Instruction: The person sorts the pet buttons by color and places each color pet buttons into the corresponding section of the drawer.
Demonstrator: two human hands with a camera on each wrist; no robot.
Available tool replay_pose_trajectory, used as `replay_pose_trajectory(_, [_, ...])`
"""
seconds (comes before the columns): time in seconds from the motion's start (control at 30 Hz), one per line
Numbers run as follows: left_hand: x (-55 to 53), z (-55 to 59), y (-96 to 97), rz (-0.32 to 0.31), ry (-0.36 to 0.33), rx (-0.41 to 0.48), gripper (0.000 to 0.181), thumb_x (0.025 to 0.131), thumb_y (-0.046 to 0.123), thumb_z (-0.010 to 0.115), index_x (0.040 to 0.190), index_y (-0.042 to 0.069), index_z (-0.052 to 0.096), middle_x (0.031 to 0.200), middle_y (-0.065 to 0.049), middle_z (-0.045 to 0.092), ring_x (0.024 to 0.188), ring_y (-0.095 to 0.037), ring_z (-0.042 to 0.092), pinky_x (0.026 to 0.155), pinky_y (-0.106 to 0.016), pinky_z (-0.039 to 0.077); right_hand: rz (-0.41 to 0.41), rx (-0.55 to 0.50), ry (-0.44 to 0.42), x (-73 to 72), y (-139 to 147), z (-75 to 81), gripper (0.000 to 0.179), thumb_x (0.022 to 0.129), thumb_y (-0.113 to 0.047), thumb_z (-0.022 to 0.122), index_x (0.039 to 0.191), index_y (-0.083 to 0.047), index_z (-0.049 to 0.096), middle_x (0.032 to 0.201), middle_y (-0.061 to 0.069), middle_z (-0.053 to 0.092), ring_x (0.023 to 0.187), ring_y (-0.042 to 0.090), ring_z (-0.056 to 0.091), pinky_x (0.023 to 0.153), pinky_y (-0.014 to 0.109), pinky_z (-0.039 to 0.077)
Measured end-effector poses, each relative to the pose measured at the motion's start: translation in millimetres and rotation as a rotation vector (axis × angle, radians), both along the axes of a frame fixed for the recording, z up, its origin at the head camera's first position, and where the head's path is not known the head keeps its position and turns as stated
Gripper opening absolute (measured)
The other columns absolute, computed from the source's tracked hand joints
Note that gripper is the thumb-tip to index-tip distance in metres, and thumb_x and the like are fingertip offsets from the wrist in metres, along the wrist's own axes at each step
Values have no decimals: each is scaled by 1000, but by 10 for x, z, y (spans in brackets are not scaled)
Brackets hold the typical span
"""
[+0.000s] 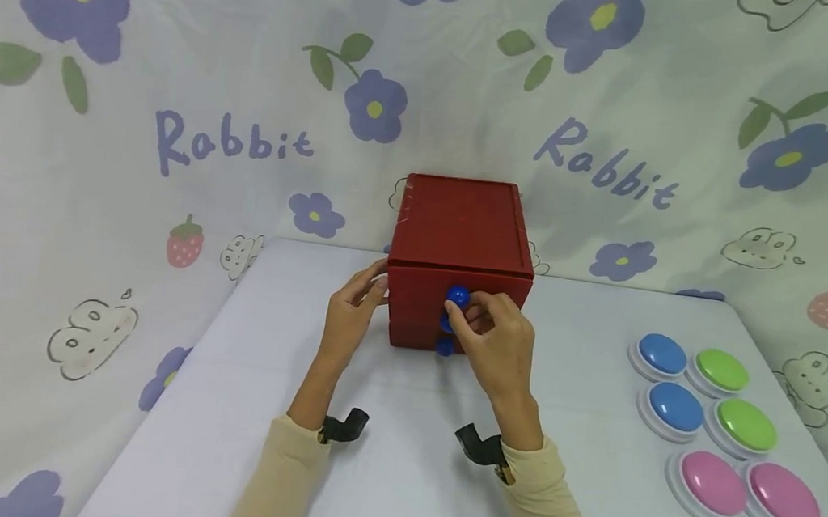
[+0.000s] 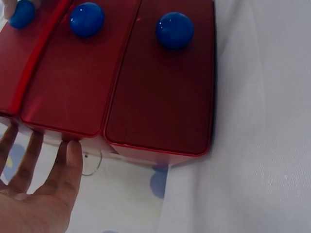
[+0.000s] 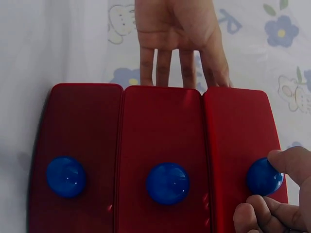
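Observation:
A red box point(image 1: 460, 226) with three stacked drawers stands toward the back of the table, each drawer front bearing a round blue knob. My right hand point(image 1: 505, 343) pinches the top knob point(image 3: 264, 177) between thumb and fingers. In the right wrist view the middle knob point(image 3: 167, 183) and the bottom knob point(image 3: 66, 176) are untouched. The top drawer front point(image 3: 238, 126) appears to stand slightly forward of the middle one. Against the box's left side rests my left hand point(image 1: 351, 314), its fingers extended; the left wrist view shows the fingertips point(image 2: 73, 151) at the side wall.
On the right of the white table point(image 1: 397, 468) sit several push buttons in pairs: blue point(image 1: 662, 353), green point(image 1: 746, 423) and pink point(image 1: 713, 482). A flower-and-rabbit cloth point(image 1: 243, 58) hangs close behind the box and along the sides.

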State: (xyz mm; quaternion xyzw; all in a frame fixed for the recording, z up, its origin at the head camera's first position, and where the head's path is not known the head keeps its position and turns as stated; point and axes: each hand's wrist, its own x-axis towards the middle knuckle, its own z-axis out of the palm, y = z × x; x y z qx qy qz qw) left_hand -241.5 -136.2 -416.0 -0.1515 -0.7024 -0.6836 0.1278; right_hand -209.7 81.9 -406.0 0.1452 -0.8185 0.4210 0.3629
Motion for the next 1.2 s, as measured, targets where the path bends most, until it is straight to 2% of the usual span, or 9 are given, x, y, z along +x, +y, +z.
replay_pose_trajectory(0.23, [-1,-16,0,0,-3,-9,44,103,16,58,145,2,52,140,-13,55,121,-23,60,94,-44,53,12,14,15,59,17,-4,26,81,-21,85,86,0,71,76,6,62,62,13,61,55,27,55])
replay_pose_trajectory(0.5, [-7,-25,6,20,3,-28,44,103,16,59,144,2,52,140,-13,56,120,-25,61,91,-27,55,6,40,8,128,26,-7,26,80,-21,86,87,-1,72,76,5,62,63,14,60,56,27,56])
replay_pose_trajectory(0.73, [-166,-277,-33,39,1,-35,44,103,19,58,146,12,53,142,-7,55,124,-25,59,93,-27,54,12,54,10,181,33,11,26,79,-21,87,87,-1,72,76,5,62,63,14,60,56,27,56])
replay_pose_trajectory(0.93, [-191,-317,-30,53,23,-46,42,102,26,59,144,19,57,139,-2,57,124,-21,59,93,-27,54,9,72,14,214,38,24,27,79,-21,87,88,-1,72,76,5,62,63,14,60,56,27,56])
replay_pose_trajectory(1.2, [-174,-303,-33,47,15,-32,42,102,26,60,144,20,57,139,-2,57,127,-21,57,96,-26,51,17,89,-3,260,45,53,28,77,-21,89,89,-1,73,76,4,62,62,13,59,56,26,55])
